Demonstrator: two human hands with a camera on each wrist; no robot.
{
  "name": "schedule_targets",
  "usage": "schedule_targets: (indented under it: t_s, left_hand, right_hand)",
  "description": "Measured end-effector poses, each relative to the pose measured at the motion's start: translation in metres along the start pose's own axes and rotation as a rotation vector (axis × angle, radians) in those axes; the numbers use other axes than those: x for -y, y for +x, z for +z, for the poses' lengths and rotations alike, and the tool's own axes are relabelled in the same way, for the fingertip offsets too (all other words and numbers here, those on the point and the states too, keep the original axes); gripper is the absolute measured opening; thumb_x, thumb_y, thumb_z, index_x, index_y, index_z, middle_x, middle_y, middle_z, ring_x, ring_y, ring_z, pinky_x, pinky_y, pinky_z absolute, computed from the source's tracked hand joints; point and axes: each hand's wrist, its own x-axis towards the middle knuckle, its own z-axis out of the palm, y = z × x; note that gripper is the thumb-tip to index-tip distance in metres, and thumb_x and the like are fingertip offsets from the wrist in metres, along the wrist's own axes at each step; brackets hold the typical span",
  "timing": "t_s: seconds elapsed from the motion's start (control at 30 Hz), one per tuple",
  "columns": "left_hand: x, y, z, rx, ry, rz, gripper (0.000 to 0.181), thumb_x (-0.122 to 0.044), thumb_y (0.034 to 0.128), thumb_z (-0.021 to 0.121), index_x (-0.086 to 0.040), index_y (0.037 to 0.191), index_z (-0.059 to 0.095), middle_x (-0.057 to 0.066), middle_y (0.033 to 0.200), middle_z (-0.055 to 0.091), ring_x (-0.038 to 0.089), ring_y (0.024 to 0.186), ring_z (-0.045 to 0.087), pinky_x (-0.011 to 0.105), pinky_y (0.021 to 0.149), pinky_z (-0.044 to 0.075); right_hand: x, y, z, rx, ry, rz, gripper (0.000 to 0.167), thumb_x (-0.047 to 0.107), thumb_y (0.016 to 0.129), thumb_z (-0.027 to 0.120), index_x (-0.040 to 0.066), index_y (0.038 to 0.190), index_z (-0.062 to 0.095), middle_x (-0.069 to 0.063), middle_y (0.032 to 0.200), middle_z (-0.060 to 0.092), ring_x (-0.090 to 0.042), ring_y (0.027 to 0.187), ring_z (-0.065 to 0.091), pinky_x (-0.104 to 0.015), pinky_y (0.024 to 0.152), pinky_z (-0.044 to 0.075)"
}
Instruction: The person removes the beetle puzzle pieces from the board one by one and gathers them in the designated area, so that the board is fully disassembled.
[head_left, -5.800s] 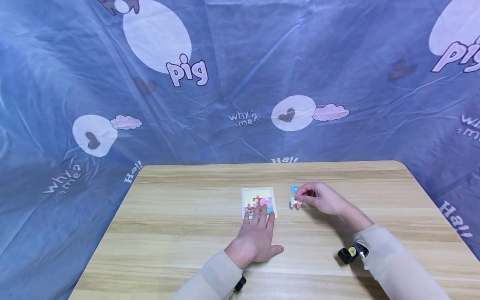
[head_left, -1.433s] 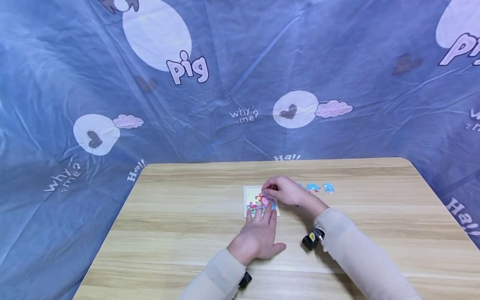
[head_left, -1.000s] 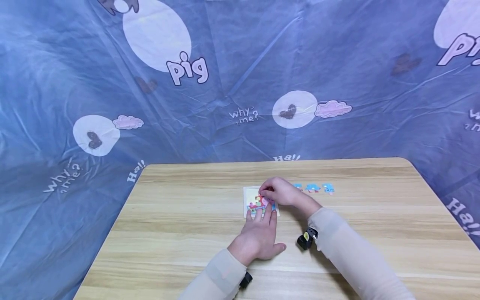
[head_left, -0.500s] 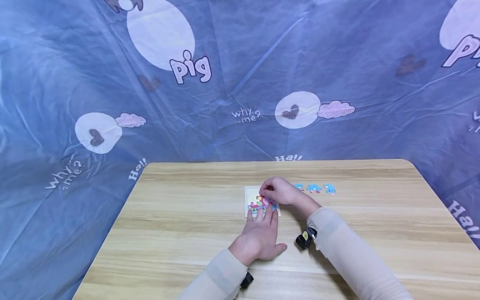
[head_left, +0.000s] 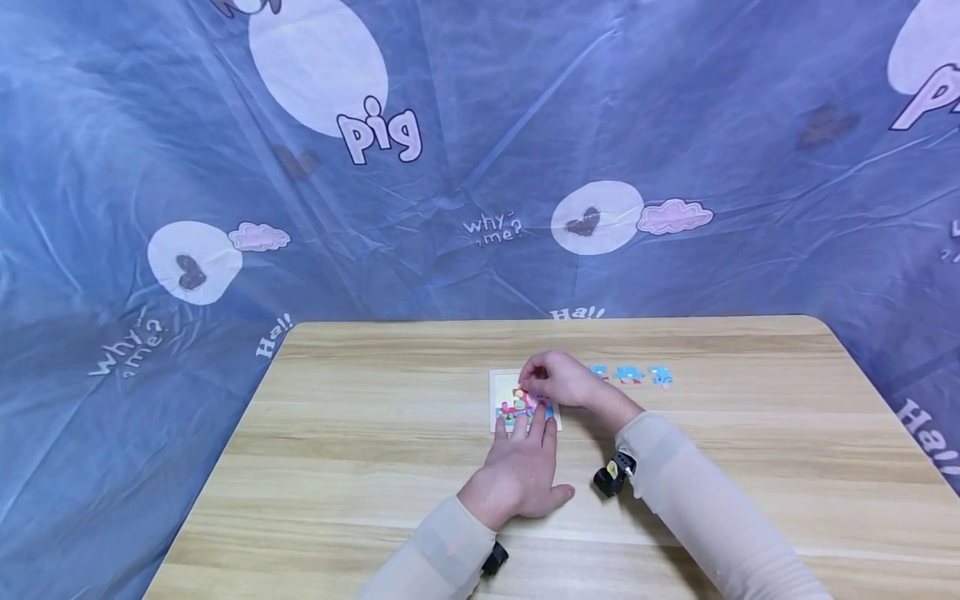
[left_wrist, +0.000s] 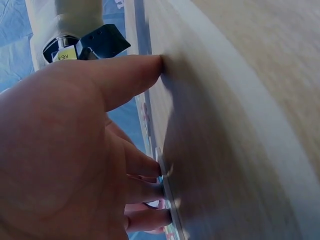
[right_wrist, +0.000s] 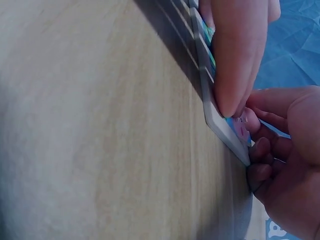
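A white-framed picture puzzle (head_left: 492, 400) lies on the wooden table, with red, pink, green and blue pieces in its lower part. The left hand (head_left: 519, 477) is palm down, its straight fingers resting on the near edge; in the left wrist view the fingertips of that hand (left_wrist: 65, 150) touch the frame. Over the puzzle's upper right, the right hand (head_left: 562, 381) has thumb and forefinger together at the pieces. The right wrist view shows the right hand (right_wrist: 295, 150) with curled fingers at the frame's edge. Whatever its fingertips pinch is hidden.
Right of the puzzle, blue pieces lie in a row, among them a middle piece (head_left: 628, 374) and a right-hand piece (head_left: 661, 376); another is partly behind the right hand. A blue printed cloth (head_left: 450, 275) hangs behind the wooden table (head_left: 337, 433).
Since the oldest frame, the right hand has moved left from the loose pieces to the puzzle. Over the last second both hands have stayed nearly in place, the left still on the frame.
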Motion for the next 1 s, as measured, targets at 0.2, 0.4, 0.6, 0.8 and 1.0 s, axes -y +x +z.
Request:
schedule_targets:
  t_s: [0.2, 0.4, 0.6, 0.8, 1.0]
  left_hand:
    - [0.0023, -0.0003, 0.0005, 0.014, -0.006, 0.001, 0.098, -0.073, 0.1004, 0.055, -0.013, 0.172, 0.028, 0.007, 0.182, 0.019, 0.027, 0.169, 0.020, 0.058, 0.133, 0.029]
    - [0.0042, -0.0007, -0.0011, 0.004, -0.002, 0.003, 0.099, -0.073, 0.0999, 0.057, -0.012, 0.172, 0.028, 0.010, 0.182, 0.020, 0.029, 0.169, 0.021, 0.057, 0.133, 0.028]
    - [0.0055, 0.0004, -0.0049, 0.004, -0.010, 0.006, 0.100, -0.073, 0.0988, 0.059, -0.012, 0.172, 0.029, 0.011, 0.181, 0.022, 0.029, 0.168, 0.021, 0.058, 0.133, 0.030]
    - [0.0068, 0.0027, -0.0063, 0.015, -0.003, 0.013, 0.100, -0.073, 0.0984, 0.060, -0.012, 0.172, 0.029, 0.011, 0.181, 0.022, 0.028, 0.168, 0.021, 0.057, 0.132, 0.032]
    - [0.0068, 0.0025, -0.0074, 0.016, -0.014, 0.019, 0.102, -0.073, 0.0975, 0.061, -0.012, 0.172, 0.029, 0.011, 0.181, 0.022, 0.028, 0.169, 0.019, 0.058, 0.132, 0.032]
  right_hand:
    - [-0.0011, 0.0009, 0.0014, -0.008, -0.020, -0.007, 0.011, 0.008, 0.103, 0.067, 0.003, 0.102, 0.078, -0.001, 0.079, 0.071, -0.008, 0.065, 0.062, -0.025, 0.064, 0.055]
    - [0.0009, 0.0015, 0.0006, -0.003, -0.005, -0.004, 0.013, 0.005, 0.104, 0.065, 0.001, 0.103, 0.077, -0.004, 0.080, 0.071, -0.009, 0.066, 0.064, -0.026, 0.064, 0.057]
    - [0.0020, 0.0032, -0.0004, -0.003, 0.001, -0.001, 0.013, 0.005, 0.104, 0.064, 0.000, 0.103, 0.077, -0.004, 0.079, 0.071, -0.009, 0.064, 0.064, -0.025, 0.064, 0.057]
    - [0.0007, 0.0049, -0.0001, -0.010, -0.017, -0.004, 0.012, 0.007, 0.104, 0.066, 0.002, 0.102, 0.077, -0.001, 0.075, 0.068, -0.009, 0.062, 0.061, -0.026, 0.065, 0.054]
    - [0.0002, 0.0059, 0.0006, -0.007, -0.031, 0.013, 0.013, 0.008, 0.103, 0.065, 0.003, 0.101, 0.077, -0.001, 0.076, 0.068, -0.009, 0.063, 0.061, -0.028, 0.069, 0.054]
